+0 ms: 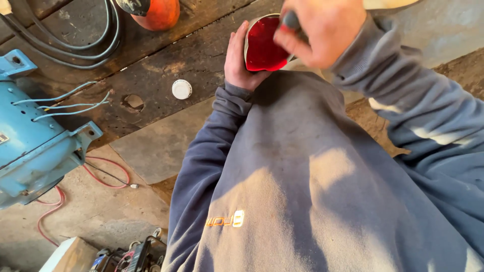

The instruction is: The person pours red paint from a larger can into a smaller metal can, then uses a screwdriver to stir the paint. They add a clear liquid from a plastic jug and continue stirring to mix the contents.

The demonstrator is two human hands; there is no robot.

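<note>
Cradling a rigid, probably brittle red lens (263, 46) at upper centre, the left hand (237, 58) cupped its rim; the right hand (317, 30) gripped a dark-handled tool (291, 21).

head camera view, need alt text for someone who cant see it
Looking down a grey-blue sweatshirt, the left hand cups a round red lens while the right hand grips a dark-handled tool over it. Beyond lie a worn wooden bench with a small white cap, a blue motor with loose wires, and an orange object.

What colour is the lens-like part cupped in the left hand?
Glossy red lens, with a pale rim, cupped in the left hand; the head view shows it.
</note>
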